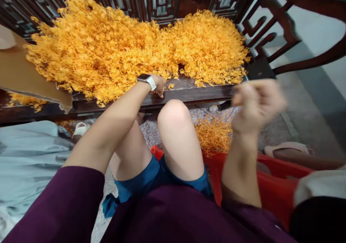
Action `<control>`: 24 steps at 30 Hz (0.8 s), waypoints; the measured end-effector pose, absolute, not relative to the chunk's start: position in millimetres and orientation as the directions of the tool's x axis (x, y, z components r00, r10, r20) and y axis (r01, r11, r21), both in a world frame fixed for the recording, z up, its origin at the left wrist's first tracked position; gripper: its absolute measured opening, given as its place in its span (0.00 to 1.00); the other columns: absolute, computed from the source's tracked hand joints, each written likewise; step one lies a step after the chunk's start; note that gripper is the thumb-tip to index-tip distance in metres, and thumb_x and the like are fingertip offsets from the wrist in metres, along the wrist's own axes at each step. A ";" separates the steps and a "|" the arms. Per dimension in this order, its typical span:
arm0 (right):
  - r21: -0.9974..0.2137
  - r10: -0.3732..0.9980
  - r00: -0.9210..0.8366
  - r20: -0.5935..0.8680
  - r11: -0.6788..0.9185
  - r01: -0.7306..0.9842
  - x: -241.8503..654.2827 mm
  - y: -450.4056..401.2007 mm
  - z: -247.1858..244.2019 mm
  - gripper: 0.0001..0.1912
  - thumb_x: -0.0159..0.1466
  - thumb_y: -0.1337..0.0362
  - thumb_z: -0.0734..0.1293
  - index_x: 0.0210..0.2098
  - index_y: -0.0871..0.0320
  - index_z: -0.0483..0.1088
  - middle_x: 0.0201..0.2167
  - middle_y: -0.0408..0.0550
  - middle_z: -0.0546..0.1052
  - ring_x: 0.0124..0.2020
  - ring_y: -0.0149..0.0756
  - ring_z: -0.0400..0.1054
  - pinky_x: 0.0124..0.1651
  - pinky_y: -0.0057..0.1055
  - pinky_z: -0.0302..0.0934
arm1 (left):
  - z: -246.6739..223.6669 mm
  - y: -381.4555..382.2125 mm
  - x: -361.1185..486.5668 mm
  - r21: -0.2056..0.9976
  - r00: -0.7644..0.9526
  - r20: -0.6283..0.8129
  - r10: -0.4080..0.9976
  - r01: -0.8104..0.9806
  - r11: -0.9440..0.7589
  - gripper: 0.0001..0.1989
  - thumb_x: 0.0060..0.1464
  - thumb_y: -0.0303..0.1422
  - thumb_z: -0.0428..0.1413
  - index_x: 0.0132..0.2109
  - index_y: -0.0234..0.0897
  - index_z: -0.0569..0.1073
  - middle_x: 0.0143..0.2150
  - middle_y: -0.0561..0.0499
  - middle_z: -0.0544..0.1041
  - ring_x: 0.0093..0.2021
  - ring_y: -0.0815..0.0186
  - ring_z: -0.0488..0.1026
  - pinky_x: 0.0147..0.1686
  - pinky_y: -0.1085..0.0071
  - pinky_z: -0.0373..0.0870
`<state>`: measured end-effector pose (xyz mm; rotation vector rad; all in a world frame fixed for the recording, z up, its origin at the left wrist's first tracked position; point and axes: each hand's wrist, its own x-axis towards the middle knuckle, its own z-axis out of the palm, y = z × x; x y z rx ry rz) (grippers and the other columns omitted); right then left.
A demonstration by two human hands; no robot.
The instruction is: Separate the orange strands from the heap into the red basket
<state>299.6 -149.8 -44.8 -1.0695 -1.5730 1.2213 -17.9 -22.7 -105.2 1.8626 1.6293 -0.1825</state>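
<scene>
A big heap of yellow-orange artificial flower sprigs [108, 48] covers a dark wooden bench [189, 91]. At the front edge of the bench, below the heap, is my left hand [158, 86], wearing a watch with a white strap. Its fingers curl downward, and what they pinch, if anything, is hidden. A small loose flower piece [171, 86] lies just right of these fingers. Raised at the right, apart from the heap, my right hand [259, 104] is closed in a fist and smeared by motion. I cannot make out what it holds.
Orange stringy stalks [216, 135] lie on the floor beside my right knee. A red plastic stool [281, 178] stands at the right. Cardboard [29, 70] leans at the left. A carved chair armrest [286, 30] bounds the right side. A person's sandalled foot [289, 149] shows there.
</scene>
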 end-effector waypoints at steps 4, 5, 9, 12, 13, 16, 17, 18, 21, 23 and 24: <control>-0.859 0.875 -0.414 0.250 0.398 0.321 221.0 -85.1 -88.9 0.08 0.66 0.59 0.70 0.32 0.55 0.74 0.27 0.46 0.75 0.30 0.38 0.65 0.37 0.37 0.56 | -109.2 -39.0 -3.6 0.361 0.192 -0.267 0.944 0.928 -0.087 0.16 0.34 0.17 0.68 0.28 0.40 0.74 0.28 0.48 0.76 0.44 0.46 0.79 0.49 0.61 0.70; -0.838 0.828 -0.527 0.192 0.418 0.351 205.4 -74.3 -101.5 0.07 0.66 0.60 0.69 0.33 0.56 0.75 0.28 0.47 0.76 0.31 0.38 0.66 0.38 0.37 0.57 | -107.2 -40.5 -2.3 0.375 0.197 -0.217 0.956 0.921 -0.104 0.17 0.37 0.18 0.67 0.35 0.39 0.77 0.33 0.45 0.79 0.47 0.46 0.79 0.49 0.62 0.71; -0.761 0.733 -0.668 0.131 0.506 0.406 167.4 -47.9 -137.5 0.04 0.61 0.64 0.70 0.34 0.59 0.76 0.34 0.51 0.79 0.36 0.41 0.68 0.42 0.38 0.59 | -90.8 -39.6 -13.1 0.443 0.276 -0.113 0.955 0.874 -0.200 0.17 0.42 0.19 0.65 0.42 0.36 0.81 0.40 0.41 0.83 0.47 0.49 0.79 0.49 0.63 0.71; -0.764 0.731 -0.666 0.147 0.511 0.393 154.5 -36.2 -144.5 0.08 0.62 0.62 0.69 0.38 0.60 0.76 0.36 0.53 0.80 0.35 0.41 0.69 0.42 0.38 0.61 | -75.8 -40.9 -40.5 0.462 0.206 -0.021 0.978 0.870 -0.173 0.10 0.49 0.21 0.61 0.38 0.35 0.83 0.37 0.41 0.82 0.43 0.52 0.78 0.50 0.60 0.71; -0.771 0.734 -0.662 0.153 0.508 0.385 150.6 -32.2 -144.1 0.10 0.63 0.61 0.69 0.40 0.59 0.76 0.37 0.53 0.80 0.36 0.41 0.70 0.42 0.38 0.62 | -71.0 -41.9 -52.3 0.450 0.138 0.027 0.990 0.883 -0.135 0.12 0.51 0.21 0.60 0.40 0.35 0.84 0.38 0.41 0.82 0.43 0.52 0.78 0.51 0.58 0.71; -0.805 0.778 -0.605 0.167 0.462 0.373 135.3 -17.8 -138.9 0.13 0.65 0.56 0.68 0.43 0.58 0.75 0.37 0.51 0.80 0.36 0.41 0.71 0.42 0.37 0.65 | -58.2 -42.9 -88.0 0.344 -0.031 0.118 0.993 0.939 -0.012 0.18 0.57 0.26 0.61 0.54 0.34 0.82 0.50 0.37 0.82 0.50 0.50 0.77 0.53 0.55 0.71; -0.816 0.797 -0.585 0.147 0.433 0.384 129.2 -12.8 -135.9 0.13 0.65 0.55 0.69 0.44 0.58 0.75 0.34 0.50 0.79 0.35 0.41 0.71 0.41 0.37 0.65 | -54.9 -42.0 -97.8 0.288 -0.035 0.107 0.994 0.958 0.003 0.21 0.58 0.31 0.63 0.59 0.34 0.80 0.55 0.36 0.80 0.53 0.48 0.76 0.54 0.55 0.70; -0.823 0.807 -0.579 0.114 0.403 0.401 123.2 -8.4 -132.1 0.14 0.64 0.55 0.70 0.44 0.57 0.75 0.31 0.49 0.78 0.33 0.42 0.70 0.39 0.37 0.65 | -52.2 -40.5 -105.5 0.231 -0.016 0.076 0.997 0.973 -0.002 0.27 0.57 0.36 0.66 0.62 0.35 0.78 0.59 0.35 0.78 0.56 0.47 0.74 0.55 0.54 0.70; -0.812 0.778 -0.628 0.015 0.376 0.447 110.0 -0.9 -117.8 0.13 0.62 0.57 0.70 0.42 0.58 0.75 0.26 0.46 0.74 0.28 0.40 0.68 0.34 0.36 0.64 | -48.6 -34.5 -112.3 0.180 0.064 -0.011 0.998 0.982 -0.061 0.29 0.51 0.43 0.72 0.58 0.36 0.82 0.59 0.37 0.77 0.59 0.46 0.73 0.58 0.55 0.68; -0.802 0.755 -0.656 0.014 0.400 0.443 107.5 -0.5 -109.9 0.13 0.64 0.57 0.69 0.43 0.58 0.75 0.27 0.46 0.75 0.28 0.39 0.68 0.34 0.35 0.63 | -49.2 -29.1 -106.2 0.196 0.092 -0.004 0.996 0.977 -0.090 0.16 0.55 0.39 0.68 0.47 0.33 0.85 0.56 0.35 0.78 0.59 0.44 0.72 0.57 0.55 0.68; -0.804 0.753 -0.657 0.027 0.408 0.433 107.5 -1.4 -107.4 0.13 0.65 0.56 0.68 0.43 0.58 0.74 0.28 0.45 0.75 0.28 0.38 0.68 0.34 0.35 0.64 | -49.4 -25.5 -102.5 0.216 0.089 0.055 0.994 0.971 -0.099 0.12 0.58 0.36 0.65 0.44 0.32 0.85 0.56 0.33 0.78 0.60 0.44 0.72 0.57 0.53 0.68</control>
